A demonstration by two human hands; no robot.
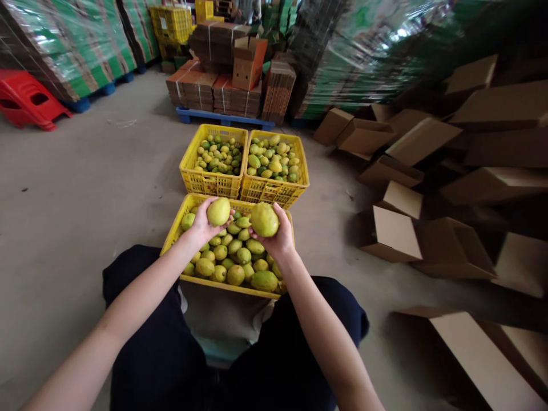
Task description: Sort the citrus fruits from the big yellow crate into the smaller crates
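My left hand (206, 224) is closed round a yellow-green lemon (218, 212), held above the near yellow crate (231, 289). In my right hand (280, 237) is a second, larger lemon (264, 220), greener and blotchy, also raised over that crate. The two fruits are a short way apart at about the same height. Below them, many green and yellow lemons (235, 275) fill the near crate, which sits between my knees. Parts of the crate's far rim and some fruit are hidden behind my hands.
Two more yellow crates, a left one (212, 184) and a right one (274, 191), hold smaller lemons just beyond. Open cardboard boxes (396, 228) lie scattered at right. Flattened cartons stand on a blue pallet (222, 119) behind. A red stool (32, 97) is far left.
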